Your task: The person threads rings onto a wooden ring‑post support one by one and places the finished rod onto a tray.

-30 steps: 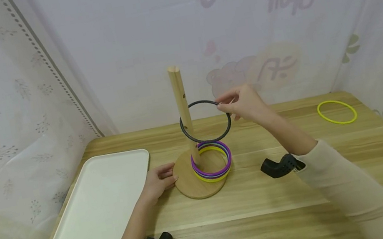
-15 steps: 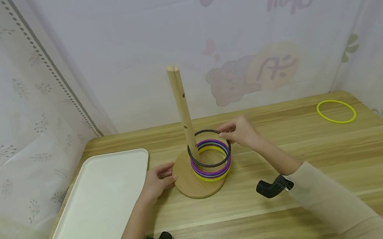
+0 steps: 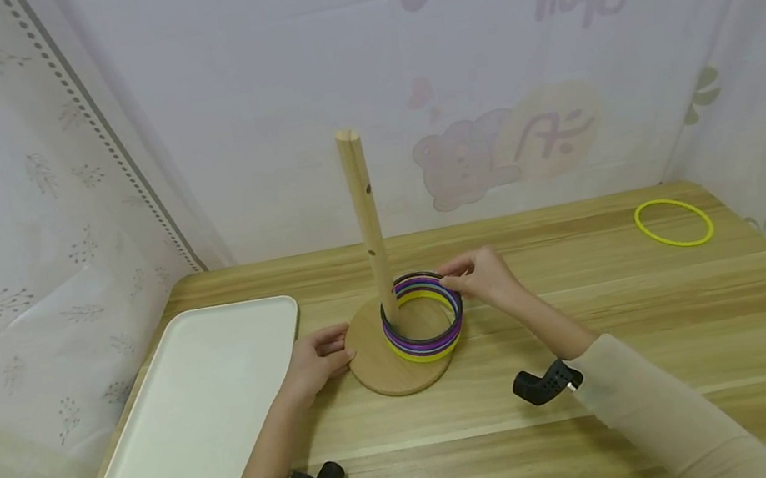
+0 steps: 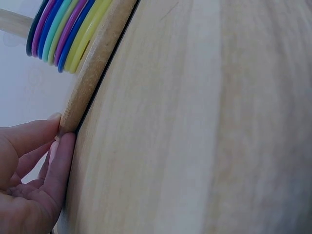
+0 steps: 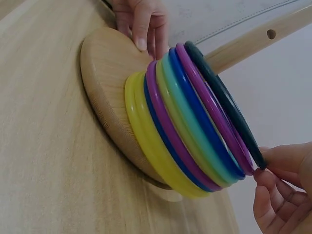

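A round wooden base [image 3: 372, 363] with an upright wooden post [image 3: 364, 208] stands mid-table. My left hand [image 3: 309, 367] pinches the base's left edge, thumb on top and fingers at its lower rim in the left wrist view. Around the post lies a stack of coloured rings [image 5: 168, 114], yellow at the bottom, with blue, purple, green and turquoise ones above. On top of the stack sits a black ring [image 5: 228, 100]. Its right side is pinched between thumb and fingers of my right hand [image 3: 487, 281], right beside the purple ring under it.
A white rectangular tray [image 3: 193, 423] lies on the left of the wooden table [image 3: 614, 437]. One loose yellow ring [image 3: 688, 244] lies at the far right. A patterned curtain [image 3: 240, 111] hangs behind the table.
My right hand has brought the black ring down along the post, from well above the stack onto its top. The left hand has stayed at the base's edge.
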`<state>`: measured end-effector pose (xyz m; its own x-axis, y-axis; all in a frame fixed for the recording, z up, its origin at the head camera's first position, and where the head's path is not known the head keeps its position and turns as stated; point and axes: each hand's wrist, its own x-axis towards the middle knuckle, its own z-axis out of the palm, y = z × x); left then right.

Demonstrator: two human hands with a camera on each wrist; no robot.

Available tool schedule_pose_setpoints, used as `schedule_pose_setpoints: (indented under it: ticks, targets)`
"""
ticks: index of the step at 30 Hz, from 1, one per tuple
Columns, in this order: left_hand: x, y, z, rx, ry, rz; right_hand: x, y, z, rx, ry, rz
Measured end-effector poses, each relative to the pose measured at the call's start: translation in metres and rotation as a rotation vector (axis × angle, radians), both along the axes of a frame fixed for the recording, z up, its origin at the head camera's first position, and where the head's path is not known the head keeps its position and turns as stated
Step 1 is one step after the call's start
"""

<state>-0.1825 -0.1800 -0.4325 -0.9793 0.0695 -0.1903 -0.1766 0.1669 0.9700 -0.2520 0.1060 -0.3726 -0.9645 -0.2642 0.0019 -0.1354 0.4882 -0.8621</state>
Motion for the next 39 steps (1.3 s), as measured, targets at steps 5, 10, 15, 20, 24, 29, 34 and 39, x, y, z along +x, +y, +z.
schedule_pose_setpoints:
  ticks: [5, 10, 15, 20, 24, 29, 34, 39]
  targets:
    - [0.000, 0.000, 0.000, -0.001, -0.003, -0.004, -0.001, 0.003, -0.005, -0.013, -0.009, 0.009]
    - [0.000, 0.000, 0.001, -0.004, -0.003, -0.001, -0.005, 0.013, -0.003, -0.036, -0.013, 0.033]
    - [0.001, 0.000, 0.002, -0.004, 0.006, -0.006, -0.013, 0.044, -0.001, -0.043, 0.005, 0.019]
    - [0.001, 0.000, 0.002, 0.003, 0.006, -0.003, -0.026, 0.097, -0.005, 0.020, 0.091, -0.046]
    - [0.002, 0.000, 0.002, 0.001, 0.012, -0.013, -0.028, 0.150, -0.012, 0.149, 0.141, -0.123]
    - [0.001, 0.000, 0.001, -0.006, 0.008, -0.022, -0.025, 0.213, -0.018, 0.280, 0.137, -0.275]
    - [0.002, -0.001, 0.001, -0.011, 0.009, -0.015, -0.020, 0.259, -0.019, 0.322, 0.137, -0.391]
    - [0.001, -0.001, 0.001, -0.008, 0.000, -0.006, -0.014, 0.284, -0.022, 0.306, 0.078, -0.524]
